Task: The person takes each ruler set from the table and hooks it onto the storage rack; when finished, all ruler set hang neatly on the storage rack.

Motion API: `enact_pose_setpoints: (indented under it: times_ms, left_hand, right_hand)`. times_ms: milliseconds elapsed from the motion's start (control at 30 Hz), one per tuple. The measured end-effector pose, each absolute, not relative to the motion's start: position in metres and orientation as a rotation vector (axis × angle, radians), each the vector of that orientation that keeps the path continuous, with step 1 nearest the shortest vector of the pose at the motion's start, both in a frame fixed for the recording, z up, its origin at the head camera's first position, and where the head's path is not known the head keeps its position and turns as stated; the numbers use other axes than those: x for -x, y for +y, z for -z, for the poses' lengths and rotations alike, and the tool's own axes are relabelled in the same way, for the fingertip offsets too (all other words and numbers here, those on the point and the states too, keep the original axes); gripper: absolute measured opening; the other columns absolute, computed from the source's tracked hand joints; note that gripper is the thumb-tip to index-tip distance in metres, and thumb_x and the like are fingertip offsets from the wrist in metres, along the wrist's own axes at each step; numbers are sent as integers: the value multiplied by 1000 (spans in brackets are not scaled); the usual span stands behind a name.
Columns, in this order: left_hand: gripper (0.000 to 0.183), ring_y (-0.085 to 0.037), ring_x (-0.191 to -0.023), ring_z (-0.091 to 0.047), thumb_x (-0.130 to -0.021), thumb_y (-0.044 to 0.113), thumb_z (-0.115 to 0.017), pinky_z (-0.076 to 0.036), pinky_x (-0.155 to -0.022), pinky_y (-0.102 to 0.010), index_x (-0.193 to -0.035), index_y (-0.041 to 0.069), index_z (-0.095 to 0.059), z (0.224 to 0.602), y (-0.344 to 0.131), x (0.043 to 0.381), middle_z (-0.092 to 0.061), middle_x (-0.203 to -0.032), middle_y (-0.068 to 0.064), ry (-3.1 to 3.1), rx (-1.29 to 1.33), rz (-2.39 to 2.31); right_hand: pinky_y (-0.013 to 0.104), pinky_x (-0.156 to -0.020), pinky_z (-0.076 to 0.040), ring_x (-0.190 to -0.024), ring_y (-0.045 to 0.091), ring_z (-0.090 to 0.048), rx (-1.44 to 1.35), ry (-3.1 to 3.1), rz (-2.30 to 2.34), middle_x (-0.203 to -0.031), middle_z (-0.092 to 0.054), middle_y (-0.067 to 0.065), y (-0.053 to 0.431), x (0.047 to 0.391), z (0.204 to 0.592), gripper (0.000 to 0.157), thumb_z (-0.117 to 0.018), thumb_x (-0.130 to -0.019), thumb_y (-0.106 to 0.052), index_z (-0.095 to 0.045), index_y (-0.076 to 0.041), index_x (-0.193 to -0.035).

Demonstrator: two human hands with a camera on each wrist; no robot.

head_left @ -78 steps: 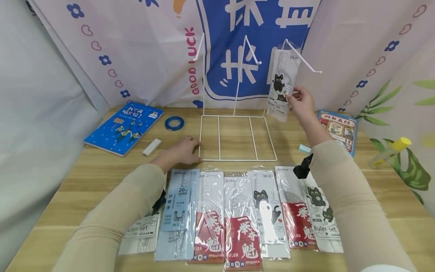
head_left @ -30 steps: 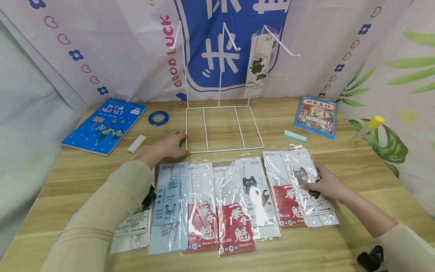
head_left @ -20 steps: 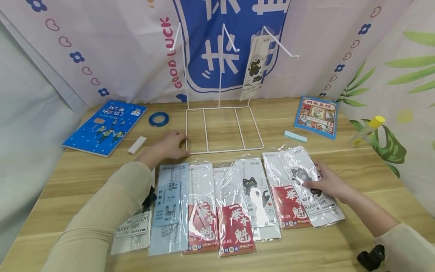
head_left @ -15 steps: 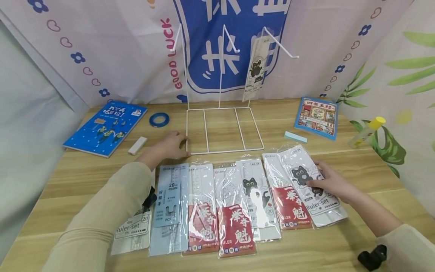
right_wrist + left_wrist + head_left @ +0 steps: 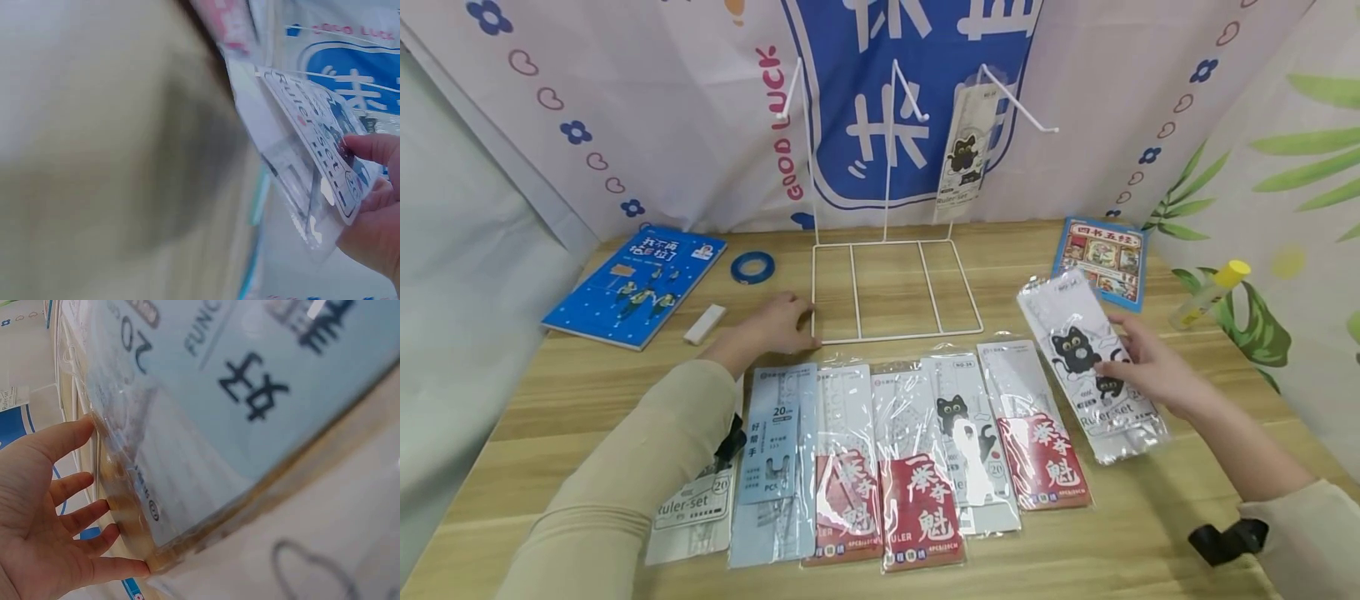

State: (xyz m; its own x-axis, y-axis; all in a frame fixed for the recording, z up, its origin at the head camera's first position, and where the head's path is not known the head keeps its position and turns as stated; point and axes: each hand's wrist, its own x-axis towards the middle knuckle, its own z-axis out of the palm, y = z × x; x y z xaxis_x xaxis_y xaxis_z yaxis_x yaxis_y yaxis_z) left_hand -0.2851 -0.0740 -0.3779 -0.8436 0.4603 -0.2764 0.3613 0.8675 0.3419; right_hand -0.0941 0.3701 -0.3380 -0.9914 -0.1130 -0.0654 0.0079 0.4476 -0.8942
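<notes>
My right hand (image 5: 1161,367) grips a clear-packed ruler set (image 5: 1078,358) with black cats on its card, thumb over its front. In the right wrist view, this ruler set (image 5: 319,144) stands tilted above the blurred tabletop. The fingertips of my left hand (image 5: 771,325) touch the front left corner of a white wire display rack (image 5: 910,335). Spread fingers and thumb show in the left wrist view, where a blue ruler pack looms close. Another cat ruler set (image 5: 962,158) hangs from the rack's right hook.
In front of the rack lie a blue ruler pack (image 5: 777,433), red-and-white ruler packs (image 5: 921,508) and a cat pack (image 5: 973,450). A blue book (image 5: 636,292), tape roll (image 5: 752,267) and white eraser (image 5: 704,324) are left; a smaller book (image 5: 1105,250) and yellow-capped tube (image 5: 1213,292) right.
After leaving the hanging ruler set on the right hook, my right hand has gripped the rightmost cat ruler set and lifted it up and away from the row. My left hand stays at the rack.
</notes>
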Motion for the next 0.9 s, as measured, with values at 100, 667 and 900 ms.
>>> enact_pose_setpoints:
  times_ms: [100, 667, 900]
  left_hand:
    - [71, -40, -127, -25, -80, 41, -65, -24, -101, -56, -137, 9, -36, 377, -74, 285, -21, -142, -23, 2687, -608, -394]
    - [70, -39, -127, -24, -80, 39, -65, -24, -101, -55, -137, 10, -36, 376, -72, 282, -21, -143, -21, 2685, -574, -408]
    - [70, -39, -127, -25, -80, 39, -65, -25, -101, -55, -136, 9, -36, 374, -73, 282, -22, -142, -22, 2686, -582, -400]
  right_hand:
    - [36, -58, -55, -73, 16, -63, 193, 2677, 1648, -93, -60, 5, 364, 102, 328, 66, -50, -83, 13, -18, -4, -138]
    - [22, -69, -52, -82, 12, -62, 388, 2656, 2211, -98, -61, 5, 315, 118, 263, 50, -51, -83, 13, -41, -11, -126]
    - [23, -69, -52, -82, 12, -62, 343, 2641, 2200, -97, -61, 4, 311, 128, 260, 53, -50, -83, 13, -39, -12, -129]
